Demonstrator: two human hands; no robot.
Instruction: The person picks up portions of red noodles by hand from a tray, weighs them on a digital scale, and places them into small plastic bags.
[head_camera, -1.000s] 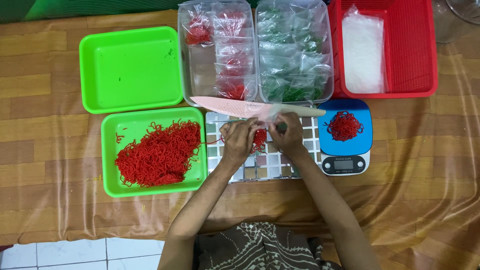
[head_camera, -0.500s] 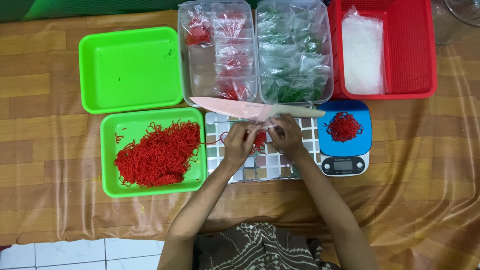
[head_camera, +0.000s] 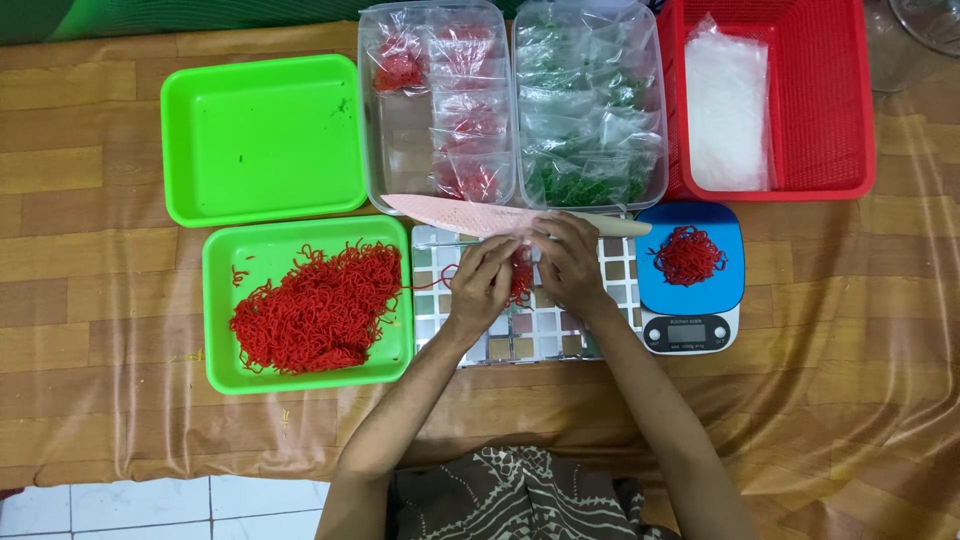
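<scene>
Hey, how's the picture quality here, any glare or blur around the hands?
Head view: even, soft light, faint shadows; glare streaks on the plastic table cover; left hand and right hand fairly sharp over the small bag; clear tubs show mild sheen.

Two trays sat left, the empty one (head_camera: 265, 135) behind the noodle tray (head_camera: 305, 305). A board (head_camera: 520, 325) lay centre, knife (head_camera: 500, 217) across its far edge, scale (head_camera: 690, 290) right, basket (head_camera: 850, 100) behind.
</scene>
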